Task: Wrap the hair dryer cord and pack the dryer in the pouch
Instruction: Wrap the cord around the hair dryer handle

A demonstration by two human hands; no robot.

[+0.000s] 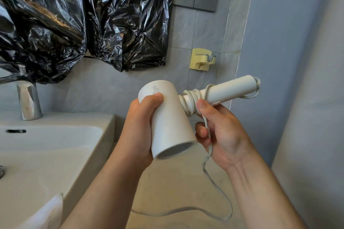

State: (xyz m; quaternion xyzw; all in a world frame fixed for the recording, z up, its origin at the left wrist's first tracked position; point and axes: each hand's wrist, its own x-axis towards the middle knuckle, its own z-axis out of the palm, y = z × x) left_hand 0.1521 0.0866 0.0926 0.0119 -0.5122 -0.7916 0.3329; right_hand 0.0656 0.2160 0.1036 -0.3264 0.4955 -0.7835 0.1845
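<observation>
Up from the bottom edge on two bare forearms (pixel 115 191), nearest the lens. Holds the white hair dryer (pixel 167 117) by its barrel in the left hand (pixel 141 126), thumb laid over the top, fingers curled round the back and hidden. Keeps it in mid-air above the floor (pixel 176 188), just right of the sink (pixel 55 145), grille end tipped down toward the camera and handle (pixel 232 89) pointing up and right. Meets it with the right hand (pixel 223 135), palm turned inward: thumb pressed on the cord (pixel 192 99) where several turns sit round the neck of the handle, fingers curled round the strand below (grip closed on the cord, not on the dryer). Below the hand, a loose loop hanging down, then running left behind the left forearm; plug end out of sight. At the lower left corner, a blurred white shape (pixel 50 214), cut off, impossible to identify. Left of the arms, the sink's rim close by; right of the handle's tip, the side wall (pixel 297 61) near; open room below. Behind, a tap (pixel 28 102), black plastic sheeting (pixel 74 15) and a yellow holder (pixel 202 59).
</observation>
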